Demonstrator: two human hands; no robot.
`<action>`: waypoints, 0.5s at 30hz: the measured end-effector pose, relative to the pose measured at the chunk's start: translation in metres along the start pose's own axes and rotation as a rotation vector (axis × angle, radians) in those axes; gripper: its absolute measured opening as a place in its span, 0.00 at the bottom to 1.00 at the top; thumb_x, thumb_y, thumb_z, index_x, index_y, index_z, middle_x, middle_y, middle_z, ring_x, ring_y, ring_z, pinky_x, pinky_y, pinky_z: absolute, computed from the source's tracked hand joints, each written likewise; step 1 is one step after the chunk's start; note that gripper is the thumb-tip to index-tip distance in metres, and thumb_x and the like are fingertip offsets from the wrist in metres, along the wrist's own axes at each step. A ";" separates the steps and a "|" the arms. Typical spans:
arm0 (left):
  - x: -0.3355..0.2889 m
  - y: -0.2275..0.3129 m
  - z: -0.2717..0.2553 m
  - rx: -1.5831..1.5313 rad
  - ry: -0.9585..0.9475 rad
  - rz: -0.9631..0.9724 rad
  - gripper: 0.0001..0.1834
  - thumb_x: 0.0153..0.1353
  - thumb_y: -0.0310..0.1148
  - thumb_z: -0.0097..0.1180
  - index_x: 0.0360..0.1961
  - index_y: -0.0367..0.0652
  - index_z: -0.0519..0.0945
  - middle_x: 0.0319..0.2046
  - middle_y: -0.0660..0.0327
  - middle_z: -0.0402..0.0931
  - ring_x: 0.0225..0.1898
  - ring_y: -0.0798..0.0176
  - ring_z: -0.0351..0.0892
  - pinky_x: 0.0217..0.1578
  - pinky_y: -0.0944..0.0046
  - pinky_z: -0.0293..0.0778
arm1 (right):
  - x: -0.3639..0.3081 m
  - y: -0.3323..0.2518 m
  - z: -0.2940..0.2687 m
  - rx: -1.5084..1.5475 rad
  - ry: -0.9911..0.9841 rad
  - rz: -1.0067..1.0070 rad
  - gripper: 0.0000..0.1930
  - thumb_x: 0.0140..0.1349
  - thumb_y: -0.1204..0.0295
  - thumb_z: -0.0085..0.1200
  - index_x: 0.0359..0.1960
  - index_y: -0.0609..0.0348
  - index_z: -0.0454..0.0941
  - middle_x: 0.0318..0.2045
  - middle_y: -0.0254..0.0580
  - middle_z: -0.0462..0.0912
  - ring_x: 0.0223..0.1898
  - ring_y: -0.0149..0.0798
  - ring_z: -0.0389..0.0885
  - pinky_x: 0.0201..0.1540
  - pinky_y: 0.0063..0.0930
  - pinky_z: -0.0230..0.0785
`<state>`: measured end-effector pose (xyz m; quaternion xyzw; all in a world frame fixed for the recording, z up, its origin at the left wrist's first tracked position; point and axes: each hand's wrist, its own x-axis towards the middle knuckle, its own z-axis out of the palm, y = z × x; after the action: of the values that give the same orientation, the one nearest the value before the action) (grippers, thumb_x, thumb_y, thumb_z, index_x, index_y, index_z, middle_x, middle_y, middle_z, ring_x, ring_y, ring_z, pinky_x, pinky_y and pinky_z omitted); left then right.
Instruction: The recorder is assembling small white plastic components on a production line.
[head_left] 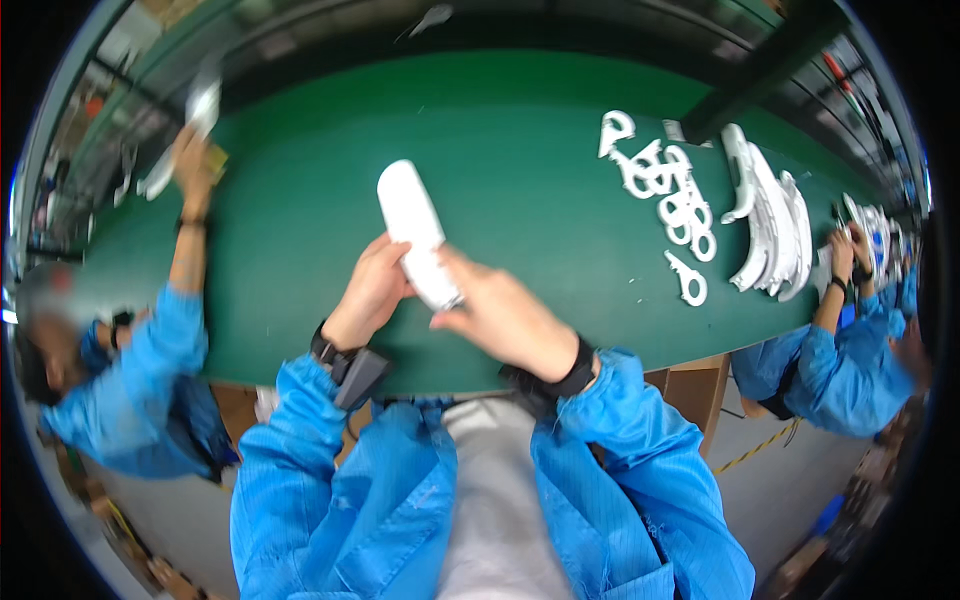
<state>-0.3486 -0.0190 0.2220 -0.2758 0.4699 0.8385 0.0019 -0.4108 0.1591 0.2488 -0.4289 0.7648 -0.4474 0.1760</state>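
Note:
Between my hands, over the green tabletop, is a long white plastic shell (405, 200) with a smooth face and a rounded far end. It tilts, its far end to the left. My left hand (374, 287) is closed on the left edge of its lower half, with the thumb lying on the edge. From the right, my right hand (505, 315) grips the near end, its fingers hiding part of that edge. The right hand is slightly blurred. What lies on the underside of the shell is hidden.
Several white ring-ended parts (676, 210) lie on the green table (520, 150) to the right. Beyond them are stacked curved white parts (770, 220) and a dark post (765, 75). Co-workers in blue sit at left (150, 370) and right (845, 375), handling white parts.

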 end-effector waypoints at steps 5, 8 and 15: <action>0.006 0.053 -0.037 0.650 -0.063 0.040 0.15 0.68 0.33 0.43 0.53 0.39 0.71 0.28 0.60 0.77 0.24 0.67 0.74 0.27 0.68 0.73 | 0.047 0.043 -0.104 -0.353 0.353 -0.145 0.13 0.56 0.76 0.53 0.45 0.60 0.79 0.31 0.50 0.83 0.32 0.48 0.82 0.38 0.35 0.74; 0.012 0.070 -0.040 1.071 -0.090 0.188 0.15 0.68 0.32 0.45 0.50 0.35 0.76 0.32 0.54 0.80 0.31 0.62 0.78 0.36 0.65 0.73 | 0.067 0.122 -0.203 -0.335 0.544 0.334 0.16 0.56 0.72 0.57 0.46 0.62 0.78 0.34 0.52 0.83 0.37 0.50 0.82 0.41 0.39 0.74; 0.009 0.082 -0.032 1.325 -0.004 0.423 0.16 0.61 0.29 0.52 0.49 0.35 0.77 0.40 0.51 0.79 0.42 0.54 0.77 0.45 0.61 0.72 | 0.093 0.188 -0.228 -0.411 0.318 0.471 0.14 0.50 0.73 0.63 0.41 0.60 0.83 0.31 0.50 0.85 0.35 0.43 0.84 0.42 0.32 0.74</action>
<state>-0.3631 -0.0919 0.2695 -0.1173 0.9264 0.3578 0.0073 -0.7065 0.2481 0.2246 -0.1920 0.9348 -0.2922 0.0629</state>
